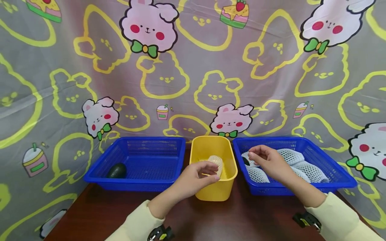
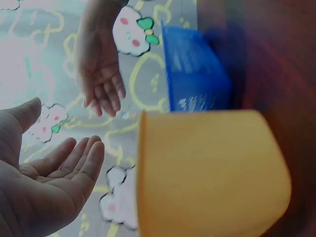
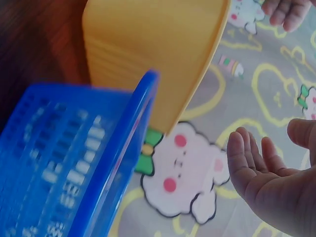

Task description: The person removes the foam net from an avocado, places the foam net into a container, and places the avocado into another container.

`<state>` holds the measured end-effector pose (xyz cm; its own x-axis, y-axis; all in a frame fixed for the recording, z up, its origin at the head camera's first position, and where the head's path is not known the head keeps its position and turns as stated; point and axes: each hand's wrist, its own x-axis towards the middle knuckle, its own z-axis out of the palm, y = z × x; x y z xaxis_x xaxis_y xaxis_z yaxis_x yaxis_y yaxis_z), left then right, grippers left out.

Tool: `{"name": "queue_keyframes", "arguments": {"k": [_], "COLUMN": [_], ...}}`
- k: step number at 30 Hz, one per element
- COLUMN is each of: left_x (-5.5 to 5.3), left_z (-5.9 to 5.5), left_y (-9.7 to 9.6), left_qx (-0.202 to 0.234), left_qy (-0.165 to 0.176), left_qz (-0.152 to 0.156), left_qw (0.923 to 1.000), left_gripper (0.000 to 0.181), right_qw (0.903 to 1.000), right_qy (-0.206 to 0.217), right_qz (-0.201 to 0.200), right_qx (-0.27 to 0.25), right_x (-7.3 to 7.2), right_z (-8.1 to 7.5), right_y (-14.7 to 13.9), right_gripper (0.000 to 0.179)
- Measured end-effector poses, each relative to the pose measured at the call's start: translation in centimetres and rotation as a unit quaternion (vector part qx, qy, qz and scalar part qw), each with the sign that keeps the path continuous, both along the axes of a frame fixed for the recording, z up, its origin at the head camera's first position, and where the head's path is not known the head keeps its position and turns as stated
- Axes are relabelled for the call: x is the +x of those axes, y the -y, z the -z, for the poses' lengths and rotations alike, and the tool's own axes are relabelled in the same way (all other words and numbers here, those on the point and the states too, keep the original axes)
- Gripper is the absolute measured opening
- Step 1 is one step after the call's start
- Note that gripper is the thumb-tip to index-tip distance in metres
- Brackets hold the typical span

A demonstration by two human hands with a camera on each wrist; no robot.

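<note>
My left hand (image 1: 196, 177) hovers at the front left rim of the yellow bin (image 1: 212, 190), fingers loosely bent, nothing in them. A pale foam net sleeve (image 1: 217, 164) lies inside the bin, partly covered by that hand. Over the left part of the right blue basket (image 1: 301, 188), my right hand (image 1: 271, 164) is held with relaxed fingers and an empty palm. Several white foam net sleeves (image 1: 310, 171) fill this basket; something dark shows at one by the fingertips. Both palms appear bare in the left wrist view, the left hand (image 2: 54, 182) nearer the camera.
To the left stands another blue basket (image 1: 135, 184) with a dark green, avocado-like fruit (image 1: 117, 170) in its front left corner. All three containers rest on a dark reddish-brown table (image 1: 211, 217). A cartoon-printed cloth (image 1: 193, 67) hangs right behind them.
</note>
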<state>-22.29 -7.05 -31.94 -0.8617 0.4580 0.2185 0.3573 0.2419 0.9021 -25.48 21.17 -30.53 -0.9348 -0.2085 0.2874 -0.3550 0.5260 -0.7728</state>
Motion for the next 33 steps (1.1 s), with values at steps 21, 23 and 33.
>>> {"name": "queue_keyframes", "arguments": {"k": [21, 23, 33], "left_x": [0.2, 0.0, -1.3], "left_z": [4.5, 5.1, 8.0], "left_y": [-8.2, -8.8, -11.5], "left_qx": [-0.046, -0.064, 0.035], "left_qy": [0.076, 0.085, 0.146], "left_qz": [0.047, 0.032, -0.031], "left_qw": [0.995, 0.9938, 0.9882], "left_gripper": [0.042, 0.046, 0.045], "right_qw": [0.9824, 0.9813, 0.9673], "right_qy": [0.002, 0.01, 0.014], "right_qz": [0.121, 0.124, 0.13], "right_qx": [0.142, 0.147, 0.218], "right_x": [-3.4, -3.7, -4.6], "right_z": [2.1, 2.3, 3.5], "right_y": [-7.7, -8.1, -9.8], "right_gripper": [0.053, 0.056, 0.055]}}
